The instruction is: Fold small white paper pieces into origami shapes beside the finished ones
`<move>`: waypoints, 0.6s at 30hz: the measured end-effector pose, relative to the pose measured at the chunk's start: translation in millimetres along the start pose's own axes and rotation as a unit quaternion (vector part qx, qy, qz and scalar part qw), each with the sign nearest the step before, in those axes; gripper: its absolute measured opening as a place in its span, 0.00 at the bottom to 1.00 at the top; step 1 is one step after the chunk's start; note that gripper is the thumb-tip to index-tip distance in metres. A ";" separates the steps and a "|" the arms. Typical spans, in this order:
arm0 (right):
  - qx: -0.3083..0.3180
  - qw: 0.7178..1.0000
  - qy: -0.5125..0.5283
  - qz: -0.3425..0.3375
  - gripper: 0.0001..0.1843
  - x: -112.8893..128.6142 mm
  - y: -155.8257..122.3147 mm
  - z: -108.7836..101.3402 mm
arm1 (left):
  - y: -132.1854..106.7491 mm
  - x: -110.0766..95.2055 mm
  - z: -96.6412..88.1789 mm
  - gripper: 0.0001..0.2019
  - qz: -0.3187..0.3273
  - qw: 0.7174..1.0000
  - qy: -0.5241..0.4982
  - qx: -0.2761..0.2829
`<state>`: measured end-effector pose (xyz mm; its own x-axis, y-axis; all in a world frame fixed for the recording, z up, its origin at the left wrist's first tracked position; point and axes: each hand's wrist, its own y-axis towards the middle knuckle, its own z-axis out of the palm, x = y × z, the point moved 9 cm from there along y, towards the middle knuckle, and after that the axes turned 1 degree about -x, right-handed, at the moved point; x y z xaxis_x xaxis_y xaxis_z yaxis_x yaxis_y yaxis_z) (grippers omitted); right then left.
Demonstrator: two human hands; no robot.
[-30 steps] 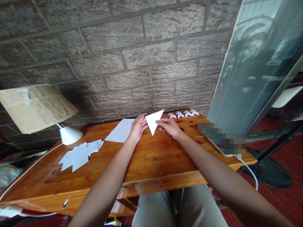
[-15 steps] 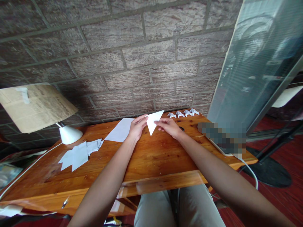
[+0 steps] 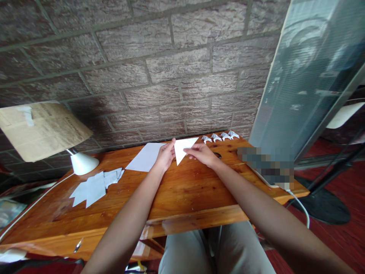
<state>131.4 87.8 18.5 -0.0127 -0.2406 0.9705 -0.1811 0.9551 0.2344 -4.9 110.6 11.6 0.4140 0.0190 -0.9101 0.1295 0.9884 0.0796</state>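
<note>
A white folded paper triangle (image 3: 181, 149) is held up over the desk, one corner pointing down. My left hand (image 3: 165, 156) grips its left edge, with the thumb raised at the top corner. From the right, my right hand (image 3: 203, 153) pinches the paper between thumb and fingers near its middle. Behind my left hand a larger white paper sheet (image 3: 144, 158) lies flat, partly covered by the hand. Several small folded paper shapes (image 3: 216, 137) stand in a row at the back, just beyond my right hand.
Loose white paper pieces (image 3: 95, 189) lie on the left of the wooden desk (image 3: 182, 196), beside a lamp (image 3: 84, 163) with a paper shade. A dark ring-shaped item (image 3: 217, 155) sits behind my right wrist. A blurred-out device (image 3: 266, 167) with a white cable (image 3: 300, 207) is at right.
The paper triangle has turned slightly between my hands, its lower corner shifting left and its upper right corner dropping a little. My left thumb has lifted to the top edge.
</note>
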 end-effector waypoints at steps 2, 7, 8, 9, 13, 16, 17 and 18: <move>0.005 1.000 -0.005 0.002 0.20 -1.2 -0.2 1.2 | 0.9 -0.8 -1.3 0.20 0.007 1.000 0.003 -0.005; -0.002 1.000 0.008 0.007 0.19 -3.6 0.8 -0.6 | 4.5 0.2 -6.1 0.20 0.016 1.000 0.024 -0.008; -0.008 1.000 0.011 0.006 0.19 -3.6 1.3 -2.4 | 5.2 1.1 -7.1 0.20 0.016 0.999 0.033 -0.007; -0.015 1.000 0.013 0.005 0.19 -3.2 1.9 -4.5 | 5.8 1.9 -8.1 0.20 0.016 0.999 0.043 -0.006; -0.043 0.999 0.028 -0.004 0.19 0.1 3.2 -12.6 | 6.6 2.6 -11.1 0.20 0.022 0.996 0.084 -0.012; -0.036 0.998 0.051 0.001 0.17 0.6 3.2 -11.9 | 5.7 1.0 -11.6 0.21 0.025 0.996 0.087 -0.019; -0.030 0.998 0.057 0.004 0.17 0.0 3.1 -10.6 | 5.2 0.4 -11.8 0.22 0.025 0.996 0.082 -0.022; -0.026 0.998 0.061 0.008 0.17 -0.8 3.0 -9.7 | 4.7 -0.3 -11.8 0.23 0.026 0.996 0.077 -0.025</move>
<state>140.4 92.6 19.0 0.1058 -0.2059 0.9728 -0.1298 0.9671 0.2188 -15.0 117.0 7.5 0.2763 0.0900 -0.9569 0.0637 0.9917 0.1116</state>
